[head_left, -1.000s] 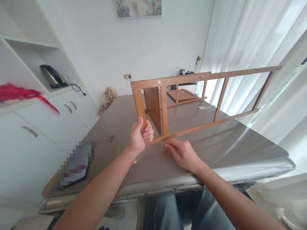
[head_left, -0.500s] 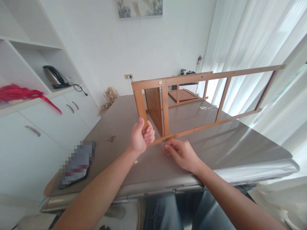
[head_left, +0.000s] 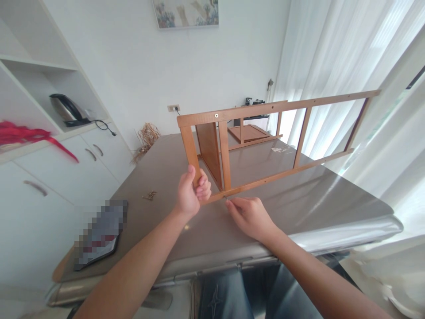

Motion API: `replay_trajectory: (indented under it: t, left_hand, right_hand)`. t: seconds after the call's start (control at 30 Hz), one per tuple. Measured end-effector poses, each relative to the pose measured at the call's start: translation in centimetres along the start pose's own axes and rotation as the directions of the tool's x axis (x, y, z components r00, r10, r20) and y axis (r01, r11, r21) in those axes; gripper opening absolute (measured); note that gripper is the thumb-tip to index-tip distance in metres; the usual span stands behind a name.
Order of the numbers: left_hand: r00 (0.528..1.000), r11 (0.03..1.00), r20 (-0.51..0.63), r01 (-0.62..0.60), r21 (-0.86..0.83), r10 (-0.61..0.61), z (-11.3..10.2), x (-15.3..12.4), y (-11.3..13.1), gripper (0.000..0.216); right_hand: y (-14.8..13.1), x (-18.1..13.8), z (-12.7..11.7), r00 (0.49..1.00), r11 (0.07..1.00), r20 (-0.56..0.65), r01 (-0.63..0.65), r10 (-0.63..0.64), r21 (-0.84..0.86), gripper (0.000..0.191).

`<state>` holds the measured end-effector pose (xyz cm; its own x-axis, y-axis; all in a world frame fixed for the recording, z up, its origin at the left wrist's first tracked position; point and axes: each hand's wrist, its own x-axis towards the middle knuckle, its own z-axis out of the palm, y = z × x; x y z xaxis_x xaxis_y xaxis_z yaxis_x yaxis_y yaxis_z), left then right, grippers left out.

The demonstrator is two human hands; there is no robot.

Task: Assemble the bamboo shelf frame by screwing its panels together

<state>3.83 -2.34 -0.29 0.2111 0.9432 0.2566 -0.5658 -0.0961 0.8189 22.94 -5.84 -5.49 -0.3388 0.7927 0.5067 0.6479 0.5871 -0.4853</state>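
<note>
A wooden frame (head_left: 224, 157) with rails and crossbars stands on its long side on the table. My left hand (head_left: 191, 192) is closed around its near end bar (head_left: 190, 146), thumb on top. At the lower rail (head_left: 245, 187), my right hand (head_left: 251, 217) pinches a small metal screw (head_left: 226, 198) against the rail's outer face, close to the crossbar; most of the screw is hidden by the fingers. A wooden panel (head_left: 209, 153) sits upright within the frame. In the top rail a metal fitting (head_left: 216, 115) shows.
Several loose screws (head_left: 150, 195) lie on the grey-covered table (head_left: 159, 170) to the left. A blurred flat object (head_left: 102, 235) rests near the left front corner. Another wooden panel (head_left: 250, 132) lies toward the back. Left stands a cabinet with a kettle (head_left: 68, 110); curtains (head_left: 308, 57) hang at right.
The whole view has shifted slightly. My left hand keeps its grip on the end bar. My right hand's fingers have curled in more around the screw at the lower rail.
</note>
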Motion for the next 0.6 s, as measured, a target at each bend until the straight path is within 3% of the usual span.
replay_trajectory:
  t: [0.6]
  left_hand:
    - [0.999, 0.999, -0.023, 0.022, -0.041, -0.023, -0.3, -0.1, -0.5, 0.059]
  right_hand:
    - [-0.4, 0.1, 1.6, 0.998, 0.984, -0.056, -0.041, 0.032, -0.176, 0.048]
